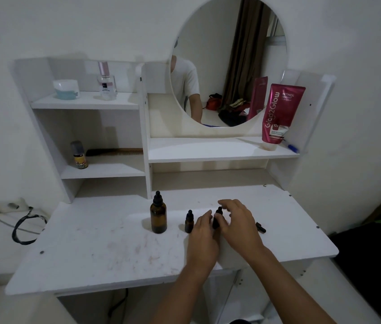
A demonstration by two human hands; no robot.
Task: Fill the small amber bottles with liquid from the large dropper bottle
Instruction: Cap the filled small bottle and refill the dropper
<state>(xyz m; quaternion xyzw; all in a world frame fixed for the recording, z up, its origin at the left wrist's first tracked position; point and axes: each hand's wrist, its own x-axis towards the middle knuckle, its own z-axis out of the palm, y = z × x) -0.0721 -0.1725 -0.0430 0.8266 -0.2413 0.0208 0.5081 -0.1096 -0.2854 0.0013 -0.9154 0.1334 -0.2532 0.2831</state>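
- Two hands meet at one small amber bottle (217, 220) mid-bench: left hand (202, 239) curled round its body, right hand (238, 220) hovering loosely open over its dropper cap.
- Risk: narrow glass on the smooth white bench (91, 249) could tip if the cap is twisted without a firm hold.
- A second small bottle (189, 222) stands just beside; a knock would topple it.
- Large dropper bottle (158, 213): brown glass cylinder, black rubber bulb, upright, still capped.

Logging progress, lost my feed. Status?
Both hands, left hand and right hand, on one small bottle. Large dropper bottle capped, untouched. Nothing blocking.
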